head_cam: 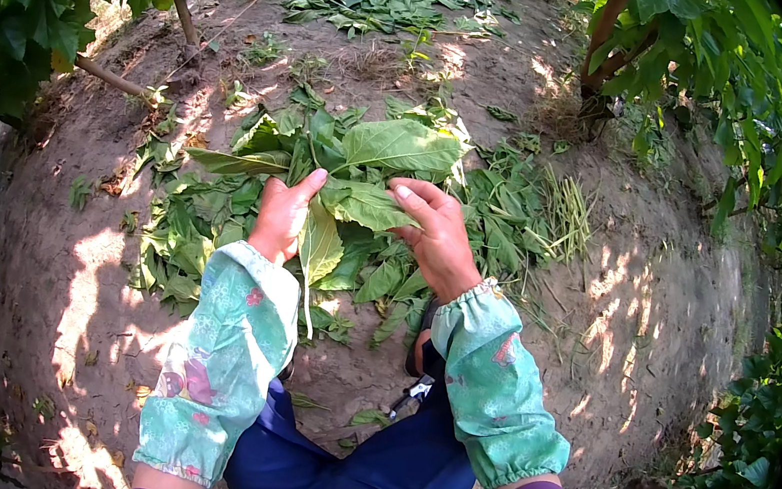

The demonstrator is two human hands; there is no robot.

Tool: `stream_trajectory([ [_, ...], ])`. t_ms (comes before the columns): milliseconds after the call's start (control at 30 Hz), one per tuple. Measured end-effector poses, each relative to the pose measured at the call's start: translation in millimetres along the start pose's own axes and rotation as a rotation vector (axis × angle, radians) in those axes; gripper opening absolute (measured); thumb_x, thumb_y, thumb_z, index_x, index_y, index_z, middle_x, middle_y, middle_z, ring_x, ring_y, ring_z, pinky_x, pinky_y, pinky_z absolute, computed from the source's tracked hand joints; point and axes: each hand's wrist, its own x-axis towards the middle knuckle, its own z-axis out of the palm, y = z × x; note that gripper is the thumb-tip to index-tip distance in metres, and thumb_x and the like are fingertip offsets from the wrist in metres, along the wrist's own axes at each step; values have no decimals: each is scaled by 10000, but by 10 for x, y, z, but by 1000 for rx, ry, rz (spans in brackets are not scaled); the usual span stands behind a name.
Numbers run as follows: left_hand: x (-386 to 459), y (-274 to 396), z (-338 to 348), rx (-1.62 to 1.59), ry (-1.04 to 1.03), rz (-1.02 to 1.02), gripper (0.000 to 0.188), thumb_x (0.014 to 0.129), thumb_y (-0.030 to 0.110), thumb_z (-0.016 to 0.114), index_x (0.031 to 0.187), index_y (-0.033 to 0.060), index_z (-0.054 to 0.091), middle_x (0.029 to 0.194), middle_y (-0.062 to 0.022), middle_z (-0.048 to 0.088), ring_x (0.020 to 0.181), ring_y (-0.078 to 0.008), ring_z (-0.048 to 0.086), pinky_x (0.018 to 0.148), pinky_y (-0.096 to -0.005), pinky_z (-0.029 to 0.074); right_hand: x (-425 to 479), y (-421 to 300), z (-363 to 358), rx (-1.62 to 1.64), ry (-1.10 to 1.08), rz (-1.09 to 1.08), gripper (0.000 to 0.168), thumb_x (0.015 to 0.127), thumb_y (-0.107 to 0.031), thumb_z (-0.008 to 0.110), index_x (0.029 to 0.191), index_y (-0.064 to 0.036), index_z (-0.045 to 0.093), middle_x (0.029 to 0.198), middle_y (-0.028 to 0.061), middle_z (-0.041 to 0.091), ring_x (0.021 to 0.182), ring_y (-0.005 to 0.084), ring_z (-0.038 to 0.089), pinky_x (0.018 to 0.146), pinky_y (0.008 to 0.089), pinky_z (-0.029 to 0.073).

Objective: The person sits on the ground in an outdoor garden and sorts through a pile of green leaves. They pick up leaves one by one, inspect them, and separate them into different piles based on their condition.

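Observation:
My left hand (283,215) pinches a leafy green stem between thumb and fingers, with a pale cut end hanging below. Several broad leaves (402,146) spread from this stem above and between my hands. My right hand (438,236) grips the edge of one leaf (365,204) on it with thumb and forefinger. Below both hands lies a wide heap of picked green leaves (201,220) on the soil. To the right of the heap is a bundle of bare green stalks (565,217). Both forearms wear green patterned sleeve covers.
Another pile of leaves (374,3) lies farther ahead. A thin tree trunk (181,12) stands at the left, a thicker one (602,48) at the right, both under foliage. Near my right shoe is a small metal tool (411,397), its kind unclear.

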Motion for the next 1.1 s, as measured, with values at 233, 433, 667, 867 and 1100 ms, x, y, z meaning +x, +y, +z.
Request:
stream_trajectory([
  [233,47,-49,-55,348,-125,89,338,898,109,689,1186,-44,597,1107,-97,670,946,-181,629,844,-337,499,207,-99,-463,-271,397,-518,294,918,-149,671,1139,35,609,1049,106,669,930,161,643,790,303,541],
  [433,-182,92,258,228,-315,-55,356,905,133,698,1213,-19,603,1113,-73,678,936,-164,645,827,-325,522,122,69,-153,-590,-77,-357,743,817,-428,763,1323,57,516,1233,235,631,1171,316,605,961,412,483],
  [667,-348,68,527,-40,-98,2,422,921,253,705,1240,4,585,1138,-64,654,970,-163,633,837,-310,519,-20,307,213,-84,-267,-51,614,827,-277,800,1288,21,525,1210,97,622,1048,164,613,890,335,517],
  [867,-346,-46,764,-115,-293,-8,492,910,275,728,1292,18,552,1225,-59,617,1092,-166,588,980,-328,447,-8,290,12,112,-130,-9,373,845,-75,741,1186,13,618,1060,68,694,901,147,662,813,313,543],
  [1100,-226,157,452,-100,-111,134,414,1008,378,547,1267,55,568,1234,-72,635,1096,-200,606,937,-386,475,-38,44,-85,92,-99,48,302,867,-36,699,1159,3,635,1032,63,702,851,141,680,759,300,573],
])
